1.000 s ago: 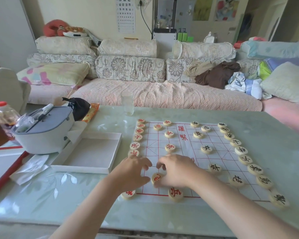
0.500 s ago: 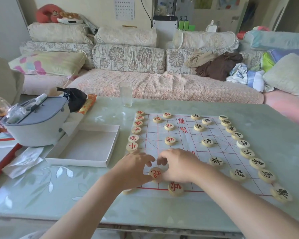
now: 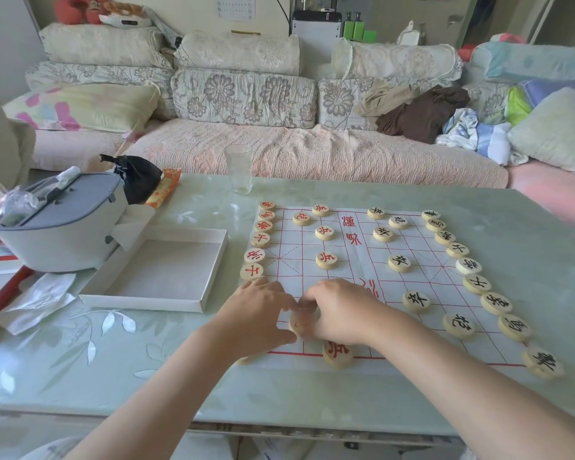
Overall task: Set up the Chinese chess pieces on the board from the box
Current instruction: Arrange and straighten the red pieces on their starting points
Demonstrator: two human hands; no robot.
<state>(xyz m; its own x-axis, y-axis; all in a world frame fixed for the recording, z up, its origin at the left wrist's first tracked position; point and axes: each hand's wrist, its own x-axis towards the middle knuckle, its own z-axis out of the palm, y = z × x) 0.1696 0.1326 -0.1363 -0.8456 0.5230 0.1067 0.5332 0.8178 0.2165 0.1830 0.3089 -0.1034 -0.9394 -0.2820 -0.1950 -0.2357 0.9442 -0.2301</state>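
The white paper board [image 3: 356,270] with red lines lies on the glass table. Red-lettered wooden pieces [image 3: 252,271] line its left edge and black-lettered pieces [image 3: 477,283] line its right edge, with others spread on the grid. My left hand [image 3: 256,313] and my right hand [image 3: 339,310] meet over one red piece [image 3: 297,325] near the board's near-left corner. Fingertips of both hands pinch it, hiding most of its face. Another red piece [image 3: 337,353] sits just below my right hand. An empty white box [image 3: 140,302] lies to the left of the board.
A clear glass [image 3: 238,169] stands beyond the board. To the far left are a grey container [image 3: 63,224], a black bag [image 3: 140,177] and crumpled tissue [image 3: 37,300]. A piece [image 3: 246,360] peeks out under my left wrist. A sofa runs behind the table.
The view has tilted slightly. Both hands stay on the same red piece, and my right fingers now cover more of its face.
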